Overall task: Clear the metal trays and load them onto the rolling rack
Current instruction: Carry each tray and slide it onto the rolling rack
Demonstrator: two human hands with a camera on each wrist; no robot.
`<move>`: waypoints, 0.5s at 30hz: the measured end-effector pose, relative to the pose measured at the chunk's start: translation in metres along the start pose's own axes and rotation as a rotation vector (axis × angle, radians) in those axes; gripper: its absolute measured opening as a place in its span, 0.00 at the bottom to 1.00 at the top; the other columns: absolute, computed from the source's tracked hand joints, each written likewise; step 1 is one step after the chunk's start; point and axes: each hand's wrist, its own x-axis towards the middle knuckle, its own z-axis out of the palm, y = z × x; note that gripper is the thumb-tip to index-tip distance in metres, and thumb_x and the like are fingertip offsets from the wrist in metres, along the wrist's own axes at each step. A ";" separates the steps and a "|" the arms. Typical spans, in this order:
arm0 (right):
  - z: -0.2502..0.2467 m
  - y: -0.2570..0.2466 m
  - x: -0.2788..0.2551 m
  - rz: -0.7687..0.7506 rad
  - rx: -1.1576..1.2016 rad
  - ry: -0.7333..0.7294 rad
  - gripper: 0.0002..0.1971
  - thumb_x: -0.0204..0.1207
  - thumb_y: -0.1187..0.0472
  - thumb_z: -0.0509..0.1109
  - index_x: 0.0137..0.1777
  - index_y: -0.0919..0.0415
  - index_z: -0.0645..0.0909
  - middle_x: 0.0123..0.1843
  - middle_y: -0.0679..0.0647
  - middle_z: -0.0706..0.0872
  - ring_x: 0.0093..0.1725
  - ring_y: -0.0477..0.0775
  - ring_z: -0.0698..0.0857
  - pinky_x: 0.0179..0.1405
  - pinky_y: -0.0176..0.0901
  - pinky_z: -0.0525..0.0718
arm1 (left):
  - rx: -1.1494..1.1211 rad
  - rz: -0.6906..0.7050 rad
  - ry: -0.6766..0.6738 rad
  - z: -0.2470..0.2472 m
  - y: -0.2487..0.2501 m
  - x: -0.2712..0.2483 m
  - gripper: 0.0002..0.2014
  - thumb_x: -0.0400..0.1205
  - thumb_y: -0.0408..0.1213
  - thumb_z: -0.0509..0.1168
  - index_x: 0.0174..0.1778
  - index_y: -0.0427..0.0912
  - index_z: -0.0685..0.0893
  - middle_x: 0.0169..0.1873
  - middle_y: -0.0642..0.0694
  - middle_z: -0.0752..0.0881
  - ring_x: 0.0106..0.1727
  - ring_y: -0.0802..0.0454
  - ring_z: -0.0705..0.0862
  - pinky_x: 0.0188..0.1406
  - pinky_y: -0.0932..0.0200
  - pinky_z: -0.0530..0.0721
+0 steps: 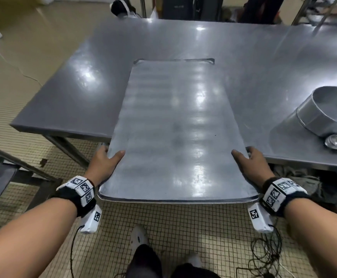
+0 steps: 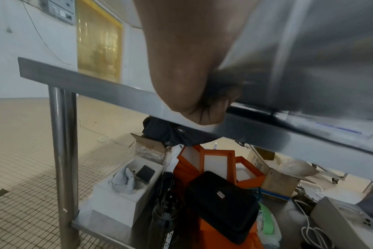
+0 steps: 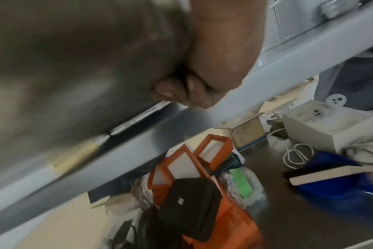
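A large flat metal tray [image 1: 175, 127] lies bare, its far end on the steel table [image 1: 83, 77] and its near end jutting out over the floor. My left hand [image 1: 105, 159] grips the tray's left edge, thumb on top and fingers curled underneath [image 2: 204, 107]. On the opposite edge my right hand [image 1: 249, 159] holds it the same way, fingers tucked below [image 3: 181, 91]. The tray's underside [image 2: 309, 59] fills the top of the left wrist view, and the same underside [image 3: 74, 59] shows in the right wrist view.
A round metal pan [image 1: 328, 111] and small metal cups [image 1: 335, 141] sit at the table's right. A metal frame [image 1: 13, 167] stands at the left on the tiled floor. Under the table lie orange boxes [image 2: 215, 161], a black case [image 2: 224, 205], white boxes and cables [image 1: 264, 251].
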 end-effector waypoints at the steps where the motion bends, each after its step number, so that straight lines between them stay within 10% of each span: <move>1: -0.004 -0.011 -0.003 -0.008 0.031 -0.013 0.16 0.84 0.53 0.70 0.62 0.63 0.74 0.42 0.45 0.83 0.36 0.39 0.81 0.24 0.24 0.77 | 0.001 0.012 0.011 -0.005 0.006 -0.002 0.24 0.78 0.56 0.74 0.57 0.41 0.79 0.45 0.53 0.85 0.47 0.51 0.86 0.38 0.56 0.81; 6: -0.012 -0.034 -0.015 -0.078 0.060 -0.036 0.18 0.83 0.58 0.72 0.65 0.68 0.74 0.40 0.49 0.83 0.34 0.43 0.82 0.22 0.20 0.75 | -0.039 0.043 0.052 -0.028 0.012 -0.013 0.24 0.76 0.55 0.77 0.55 0.38 0.82 0.46 0.49 0.88 0.44 0.53 0.88 0.39 0.55 0.83; 12: 0.004 -0.031 -0.004 -0.111 0.091 -0.046 0.30 0.70 0.37 0.79 0.62 0.59 0.81 0.52 0.59 0.92 0.46 0.53 0.93 0.47 0.52 0.93 | -0.130 0.067 0.138 -0.057 0.002 -0.026 0.18 0.74 0.52 0.79 0.49 0.46 0.81 0.44 0.50 0.88 0.46 0.48 0.89 0.44 0.49 0.87; 15: 0.019 -0.066 -0.002 -0.149 0.100 -0.059 0.20 0.77 0.46 0.77 0.58 0.61 0.82 0.45 0.56 0.91 0.35 0.48 0.89 0.31 0.39 0.85 | -0.231 0.066 0.157 -0.081 -0.001 -0.023 0.27 0.71 0.57 0.80 0.55 0.41 0.81 0.47 0.44 0.91 0.47 0.45 0.92 0.48 0.43 0.90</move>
